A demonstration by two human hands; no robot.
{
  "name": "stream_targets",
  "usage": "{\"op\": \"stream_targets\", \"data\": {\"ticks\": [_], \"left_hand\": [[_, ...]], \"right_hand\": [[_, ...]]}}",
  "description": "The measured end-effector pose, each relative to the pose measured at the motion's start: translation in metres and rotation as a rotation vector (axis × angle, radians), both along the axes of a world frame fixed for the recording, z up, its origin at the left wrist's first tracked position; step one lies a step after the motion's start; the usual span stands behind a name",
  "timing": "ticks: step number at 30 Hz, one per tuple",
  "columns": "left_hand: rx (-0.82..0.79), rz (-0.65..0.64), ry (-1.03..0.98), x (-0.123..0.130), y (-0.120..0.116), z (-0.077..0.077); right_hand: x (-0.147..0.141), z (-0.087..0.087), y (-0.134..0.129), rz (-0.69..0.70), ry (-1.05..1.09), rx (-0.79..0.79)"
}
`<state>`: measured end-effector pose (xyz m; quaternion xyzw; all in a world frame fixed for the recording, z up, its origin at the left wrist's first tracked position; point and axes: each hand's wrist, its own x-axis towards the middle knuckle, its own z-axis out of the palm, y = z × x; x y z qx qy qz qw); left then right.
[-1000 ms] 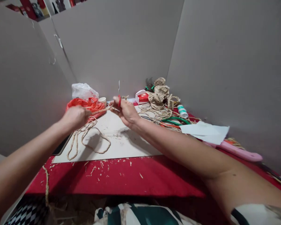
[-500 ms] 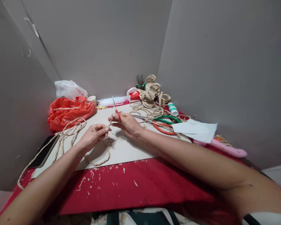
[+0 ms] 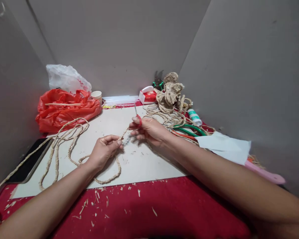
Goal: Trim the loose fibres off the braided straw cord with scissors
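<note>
My left hand [image 3: 106, 150] pinches a braided straw cord [image 3: 110, 179] over the white board [image 3: 139, 162]. From its fingertips a short stretch of cord runs up to my right hand [image 3: 149, 130]. Red-handled scissors [image 3: 139, 120] hang on my right fingers, blades pointing away toward the wall. The thumb and index finger of that hand are together near the cord's end; the other fingers are slightly apart. More of the cord lies in loose loops at the left of the board and trails off over a dark phone [image 3: 31, 162].
Red plastic bag [image 3: 64, 111], clear bag [image 3: 67, 78] and paper cup [image 3: 96, 95] stand back left. Coiled cord [image 3: 173, 93], tissue pack [image 3: 148, 96], green-handled pliers [image 3: 158, 83] and a white-green roll [image 3: 194, 117] are back right. Straw scraps litter the red cloth [image 3: 129, 212].
My hands have drawn apart, showing more cord between them. The camera view has shifted, so the board and items appear larger.
</note>
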<state>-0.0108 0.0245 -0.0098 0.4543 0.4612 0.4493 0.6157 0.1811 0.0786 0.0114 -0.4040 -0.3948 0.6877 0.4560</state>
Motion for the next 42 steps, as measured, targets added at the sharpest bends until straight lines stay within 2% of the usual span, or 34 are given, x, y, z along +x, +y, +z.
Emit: {"op": "stream_targets", "data": {"ticks": [4,5,6,10,12,16,21,25,31,37,42], "left_hand": [[0.03,0.079,0.04,0.003,-0.001,0.001],[0.053,0.087,0.062,0.003,-0.001,0.0],[0.078,0.089,0.085,0.003,0.0,-0.001],[0.137,0.083,0.144,0.003,-0.001,-0.005],[0.137,0.087,0.155,0.004,-0.003,-0.004],[0.129,0.085,0.162,0.004,-0.005,0.001],[0.142,0.07,0.11,0.005,-0.006,0.004],[0.064,0.027,0.014,0.004,-0.006,0.007],[0.033,-0.071,-0.134,0.0,-0.003,0.006],[-0.043,-0.087,-0.199,-0.003,-0.001,0.002],[-0.061,-0.084,-0.233,-0.002,-0.002,0.004]], "right_hand": [[0.018,0.003,-0.029,-0.026,-0.035,-0.007],[0.019,0.002,-0.04,0.008,-0.029,0.0],[0.018,-0.001,-0.051,0.067,-0.035,0.008],[0.006,-0.013,-0.084,0.516,-0.121,-0.035],[0.001,-0.018,-0.09,0.619,-0.177,-0.032],[0.002,-0.025,-0.088,0.622,-0.089,-0.065],[0.007,-0.027,-0.084,0.595,0.104,-0.221],[0.008,-0.028,-0.082,0.564,0.248,-0.284],[0.014,-0.033,-0.075,0.636,0.434,-0.323],[0.019,-0.038,-0.072,0.704,0.552,-0.331],[0.019,-0.041,-0.072,0.703,0.59,-0.346]]}}
